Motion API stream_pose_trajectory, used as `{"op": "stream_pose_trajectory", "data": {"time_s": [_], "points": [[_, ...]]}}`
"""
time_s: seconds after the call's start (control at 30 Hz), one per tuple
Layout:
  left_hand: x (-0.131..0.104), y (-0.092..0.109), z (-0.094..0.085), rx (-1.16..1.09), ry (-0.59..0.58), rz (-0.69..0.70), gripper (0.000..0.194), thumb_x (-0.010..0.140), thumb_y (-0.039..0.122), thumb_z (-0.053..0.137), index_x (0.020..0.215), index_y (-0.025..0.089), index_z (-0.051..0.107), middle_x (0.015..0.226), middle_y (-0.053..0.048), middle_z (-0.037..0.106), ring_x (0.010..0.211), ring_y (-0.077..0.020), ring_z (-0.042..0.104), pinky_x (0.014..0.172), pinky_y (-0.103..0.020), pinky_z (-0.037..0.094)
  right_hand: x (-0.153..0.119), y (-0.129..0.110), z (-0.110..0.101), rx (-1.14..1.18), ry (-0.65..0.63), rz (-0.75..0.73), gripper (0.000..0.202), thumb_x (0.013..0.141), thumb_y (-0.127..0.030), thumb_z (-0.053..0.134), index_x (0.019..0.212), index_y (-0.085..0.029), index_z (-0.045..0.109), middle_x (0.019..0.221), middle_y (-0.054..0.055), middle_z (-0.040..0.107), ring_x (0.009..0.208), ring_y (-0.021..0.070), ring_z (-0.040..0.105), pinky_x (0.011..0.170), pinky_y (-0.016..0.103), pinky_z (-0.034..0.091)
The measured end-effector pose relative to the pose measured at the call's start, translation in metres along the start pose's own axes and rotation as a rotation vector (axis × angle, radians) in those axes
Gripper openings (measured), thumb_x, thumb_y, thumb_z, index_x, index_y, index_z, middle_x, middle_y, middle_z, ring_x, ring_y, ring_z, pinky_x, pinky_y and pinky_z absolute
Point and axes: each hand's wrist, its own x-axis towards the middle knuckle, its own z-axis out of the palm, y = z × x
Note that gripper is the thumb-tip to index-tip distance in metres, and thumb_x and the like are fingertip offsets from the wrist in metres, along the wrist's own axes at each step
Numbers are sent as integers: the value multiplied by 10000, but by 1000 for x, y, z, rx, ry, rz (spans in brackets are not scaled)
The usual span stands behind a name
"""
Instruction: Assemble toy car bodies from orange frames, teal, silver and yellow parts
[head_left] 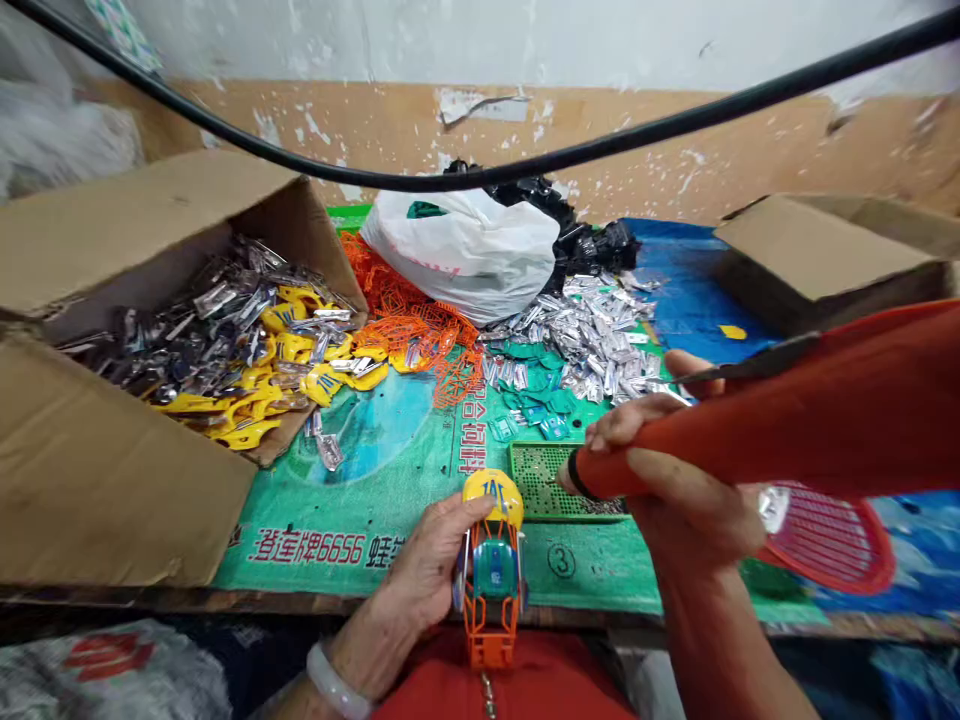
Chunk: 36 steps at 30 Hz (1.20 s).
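A toy car (493, 570) with a yellow front, an orange frame and a teal middle is gripped in my left hand (431, 555), close to the table's front edge. My left thumb lies across the yellow part. My right hand (694, 510) is wrapped round a large orange power screwdriver (817, 410), which points left. Its black-ringed nose is over a green basket (521, 505) of small screws; whether it touches them I cannot tell. The far end of the tool runs out of view at the right.
A cardboard box (112, 480) spills yellow and silvery parts at left. Orange frames (405, 335), a white bag (465, 250), teal pieces (536, 385) and silvery parts (592, 340) lie behind. A red basket (832, 540) and another box (825, 245) stand right. A black cable (480, 178) hangs across.
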Motion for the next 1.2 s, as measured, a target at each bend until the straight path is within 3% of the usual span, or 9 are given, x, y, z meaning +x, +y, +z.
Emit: {"op": "stream_pose_trajectory", "data": {"time_s": [0.23,0.4,0.73,0.9,1.2], "points": [[2,-3,-2,-8,-34,-29,270,666,278,769,845,93,686,661,-56,688,489,-121,591,453,-211,477,7,23,-6,-41,163,7,367,545,-138,749,882,-203,618,653,-30,631,561,148,576,579,333,486],[2,-4,-2,19,-25,-24,221,705,273,741,806,86,680,649,-77,692,486,-135,599,450,-219,485,5,35,-8,-36,112,-7,209,577,-138,746,702,-186,584,646,-20,635,537,143,582,556,329,496],[-1,-1,1,34,-62,-45,186,693,245,734,778,88,683,594,-63,672,464,-131,589,450,-212,479,5,41,-8,-50,113,-11,446,575,-148,758,988,-181,592,652,-33,642,538,149,594,577,339,499],[-2,-2,0,74,-82,-26,192,647,209,750,786,87,698,647,-60,687,488,-115,583,461,-198,473,4,40,-8,-60,110,-12,262,578,-142,746,786,-180,592,647,-25,634,537,148,591,564,332,496],[-7,-2,-1,117,-141,-38,252,603,210,784,822,93,740,676,-59,705,529,-118,601,498,-196,481,2,40,-6,-108,135,5,169,563,-159,771,637,-165,620,656,0,635,577,158,604,573,323,516]]}}
